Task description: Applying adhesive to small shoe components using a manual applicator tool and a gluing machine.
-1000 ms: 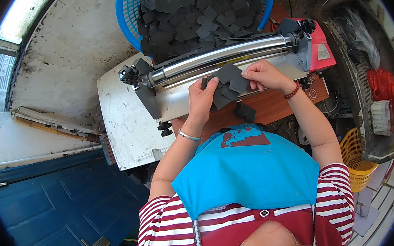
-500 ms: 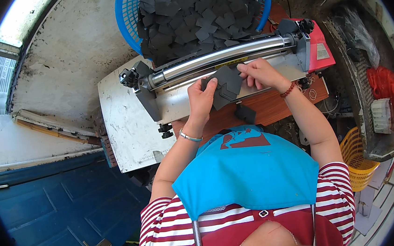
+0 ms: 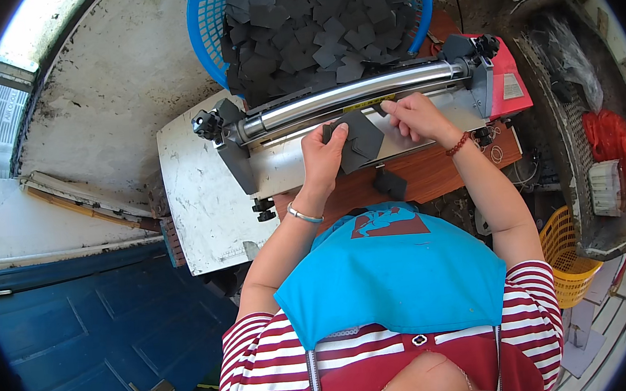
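My left hand (image 3: pixel 322 156) is closed on a small stack of flat black sheet pieces (image 3: pixel 362 140), its thumb on top and the pieces fanned out a little. To the right of the stack, my right hand (image 3: pixel 418 119) pinches the end of one small black sheet piece (image 3: pixel 379 110), close to the slot of a roller machine. The machine's shiny steel roller (image 3: pixel 356 92) runs across just beyond both hands, above its metal feed plate (image 3: pixel 280 162). Most of the pinched piece is hidden by the fingers and the machine.
Behind the roller stands a blue plastic basket (image 3: pixel 204 37) heaped with black pieces (image 3: pixel 313 28). Black knobs (image 3: pixel 208 124) and a red end housing (image 3: pixel 509 78) flank the machine. Another dark piece (image 3: pixel 390 183) lies at the brown tabletop's near edge. A yellow basket (image 3: pixel 568 262) sits lower right.
My right hand's fingertips have shifted slightly away from the stack, with a black piece now between them near the slot. My left hand stays almost in place with the stack.
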The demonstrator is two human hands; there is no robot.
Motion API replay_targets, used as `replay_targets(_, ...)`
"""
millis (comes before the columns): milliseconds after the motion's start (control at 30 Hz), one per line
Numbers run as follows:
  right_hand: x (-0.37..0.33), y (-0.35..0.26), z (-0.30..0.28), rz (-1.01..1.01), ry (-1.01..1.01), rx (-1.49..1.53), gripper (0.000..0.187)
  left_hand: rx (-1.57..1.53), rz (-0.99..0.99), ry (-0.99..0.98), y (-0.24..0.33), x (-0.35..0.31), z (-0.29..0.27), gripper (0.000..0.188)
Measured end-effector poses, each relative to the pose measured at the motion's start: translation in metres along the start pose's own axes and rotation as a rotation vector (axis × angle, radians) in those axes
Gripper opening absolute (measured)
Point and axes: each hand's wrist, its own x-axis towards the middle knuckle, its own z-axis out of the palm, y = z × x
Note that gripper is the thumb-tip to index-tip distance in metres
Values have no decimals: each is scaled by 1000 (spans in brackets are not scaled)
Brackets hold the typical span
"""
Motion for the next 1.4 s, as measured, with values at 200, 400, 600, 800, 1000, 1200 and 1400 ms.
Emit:
replay_targets(200, -13, 2, 19, -128, -232, 84, 31, -160, -114, -25, 15, -4, 3, 16)
replay_targets(400, -15, 1, 7, -98, -254, 94, 33, -138, -116, -5, 12, -7, -3, 19)
replay_targets(600, 6, 12, -15, 29, -126, -169, 38, -4, -43, 24, 8, -3, -6, 19)
replay_targets(800, -10, -1, 16, -155, -197, -11, 40, -24, -41, 8, 0, 1, -4, 19)
replay_targets(1000, -8, 7, -3, -55, -311, 21, 37, -63, -25, 52, 10, -6, -3, 20)
replay_targets(1200, 6, 11, -14, 37, -131, -120, 40, -16, -16, 42, 6, -3, -6, 21)
replay_targets(1400, -13, -6, 17, -111, -172, -3, 40, -15, -28, -14, 6, -3, -1, 20)
